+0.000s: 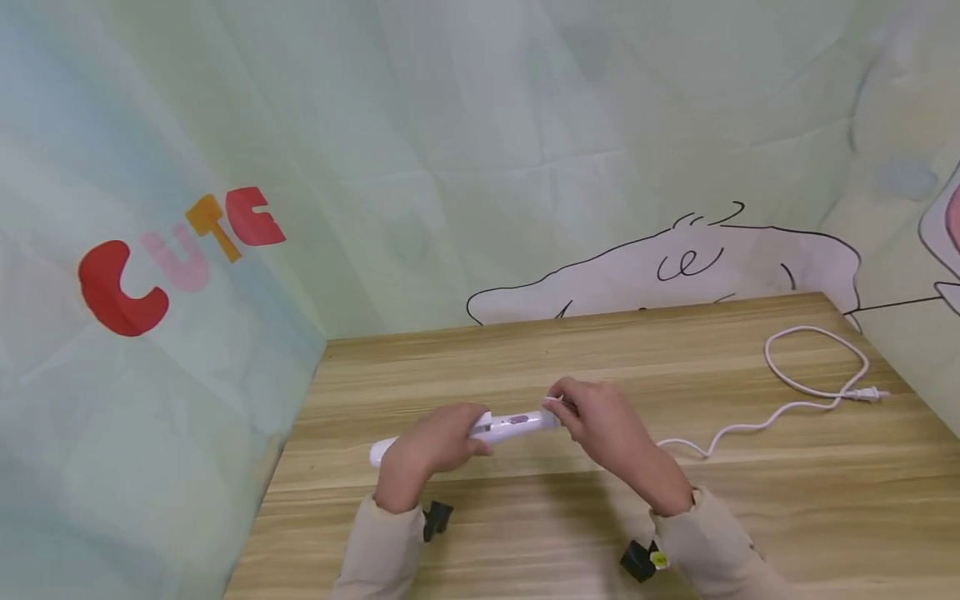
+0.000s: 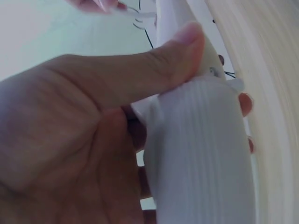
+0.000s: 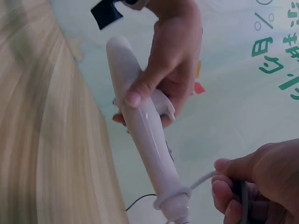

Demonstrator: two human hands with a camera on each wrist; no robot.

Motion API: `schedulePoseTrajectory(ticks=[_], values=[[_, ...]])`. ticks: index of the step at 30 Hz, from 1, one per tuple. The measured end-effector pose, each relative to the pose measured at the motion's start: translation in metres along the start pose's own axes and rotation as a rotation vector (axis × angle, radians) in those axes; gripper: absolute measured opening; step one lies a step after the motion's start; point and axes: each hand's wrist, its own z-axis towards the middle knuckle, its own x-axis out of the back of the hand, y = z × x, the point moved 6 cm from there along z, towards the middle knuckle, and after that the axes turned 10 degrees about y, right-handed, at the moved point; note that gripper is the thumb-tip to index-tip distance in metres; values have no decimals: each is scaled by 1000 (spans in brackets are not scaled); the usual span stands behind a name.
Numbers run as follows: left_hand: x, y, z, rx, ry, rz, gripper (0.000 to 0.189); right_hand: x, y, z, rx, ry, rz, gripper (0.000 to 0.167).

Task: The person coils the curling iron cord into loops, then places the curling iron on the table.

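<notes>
A white curling iron [image 1: 504, 428] is held above the wooden table, its purple oval panel facing up. My left hand [image 1: 438, 439] grips it around the middle, thumb on one side and fingers on the other. The ribbed barrel section [image 2: 203, 154] fills much of the left wrist view. At the handle end, my right hand [image 1: 600, 418] pinches the white cord [image 3: 203, 179] between thumb and fingers. A turn of cord [image 3: 172, 197] circles the handle near its tip. The palm side of the right hand is partly hidden.
The remaining cord [image 1: 750, 427] snakes over the table [image 1: 600, 358] to the right, loops, and ends near a plug [image 1: 866, 394]. Printed cloth [image 1: 450, 167] hangs behind and to the left of the table. Black wrist mounts [image 1: 638, 561] show beside the sleeves.
</notes>
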Motion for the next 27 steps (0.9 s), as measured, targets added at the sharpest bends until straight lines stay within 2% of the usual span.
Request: schedulePoseTrajectory(ticks=[3,5,8,11,14,19,24,27], values=[[3,-7,2,11,20,-29,19,-7,0,-7,-64,-54,102,11],[6,-10,4,2,32,-39,19,-13,0,-12,-70,-99,172,9],[11,-13,6,2,45,-53,18,-22,1,-18,-50,-174,250,8],[16,-13,6,5,47,-74,18,-27,3,-23,-7,-210,281,10],[19,-14,4,0,46,-100,18,-31,8,-25,17,-213,281,12],[22,-17,2,-35,46,-121,17,-38,21,-24,9,-232,260,14],[24,-16,-1,-46,25,-135,17,-43,34,-22,-3,-267,321,19],[24,-13,-1,-66,8,-152,16,-42,41,-18,13,-250,359,20]])
